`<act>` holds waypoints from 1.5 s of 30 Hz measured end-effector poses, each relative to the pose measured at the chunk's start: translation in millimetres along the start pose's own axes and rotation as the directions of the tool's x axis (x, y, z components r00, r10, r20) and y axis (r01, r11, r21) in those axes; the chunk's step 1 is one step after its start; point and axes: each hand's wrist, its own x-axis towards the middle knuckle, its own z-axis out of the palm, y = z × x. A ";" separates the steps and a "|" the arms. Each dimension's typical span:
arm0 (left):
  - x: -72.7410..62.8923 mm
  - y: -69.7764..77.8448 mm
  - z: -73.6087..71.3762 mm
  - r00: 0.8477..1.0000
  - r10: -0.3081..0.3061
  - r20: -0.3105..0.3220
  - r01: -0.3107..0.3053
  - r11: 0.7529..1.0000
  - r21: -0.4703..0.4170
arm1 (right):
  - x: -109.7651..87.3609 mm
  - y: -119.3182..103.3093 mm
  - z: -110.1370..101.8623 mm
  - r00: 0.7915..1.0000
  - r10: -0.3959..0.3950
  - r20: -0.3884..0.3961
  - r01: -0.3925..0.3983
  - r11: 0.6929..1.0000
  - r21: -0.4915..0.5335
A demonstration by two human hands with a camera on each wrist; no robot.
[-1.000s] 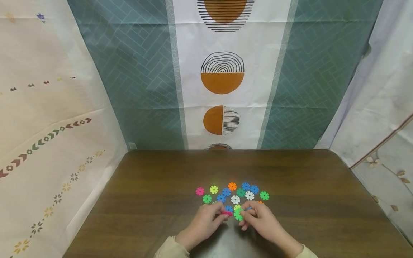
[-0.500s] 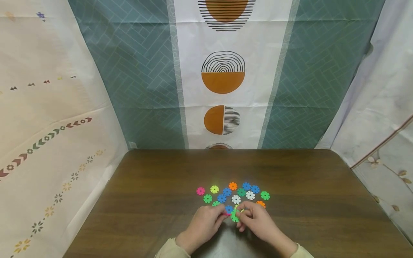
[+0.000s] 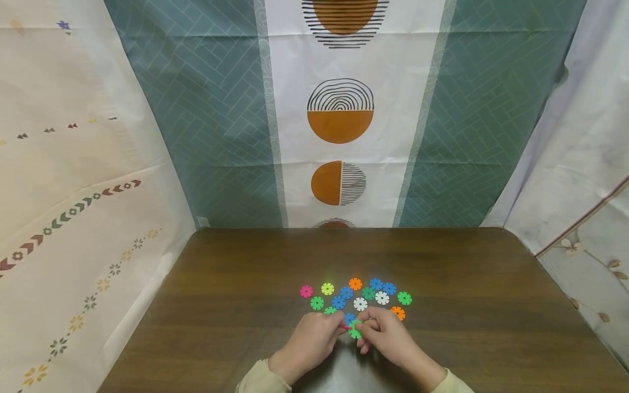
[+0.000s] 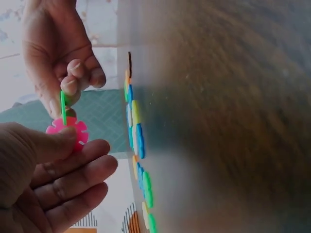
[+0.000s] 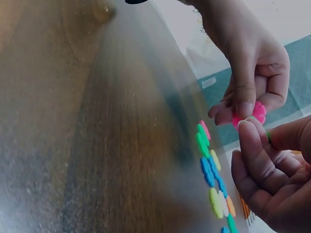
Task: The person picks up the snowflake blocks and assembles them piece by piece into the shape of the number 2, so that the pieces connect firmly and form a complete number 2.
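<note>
Between thumb and fingers my left hand [image 3: 314, 338] pinches a pink notched disc [image 4: 81, 132], which lies flat in the grip. My right hand [image 3: 388, 335] pinches a green notched disc [image 3: 355, 331], turned edge-on to the pink one in the left wrist view. Both discs meet at their rims, crossing at about a right angle; how deep the notches sit in each other I cannot tell. In the right wrist view, fingertips hide most of the green disc. Both hands are held above the table, just in front of the loose discs.
Several loose notched discs lie beyond the hands on the brown table [image 3: 236, 273], among them a pink disc [image 3: 306, 291], a white disc [image 3: 360, 304], and an orange disc [image 3: 398, 313]. A patterned curtain [image 3: 226, 136] hangs behind the table's far edge.
My right hand has moved left, bringing the green disc from a small gap away up against the pink disc. The left hand has turned the pink disc and stayed nearly in place.
</note>
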 end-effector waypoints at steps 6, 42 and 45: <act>0.5 -1.2 -2.9 1.000 -0.017 0.022 0.019 0.997 -0.076 | 0.7 3.7 -4.2 1.000 0.010 0.000 -0.010 0.999 0.046; -7.6 -21.7 -3.2 0.978 -0.208 0.012 0.199 0.918 -0.342 | 35.5 9.6 5.0 0.964 -0.264 0.005 0.172 0.613 -0.771; -7.8 -21.1 -3.9 0.977 -0.214 0.019 0.207 0.914 -0.348 | 37.6 10.9 6.6 0.961 -0.278 0.004 0.174 0.589 -0.789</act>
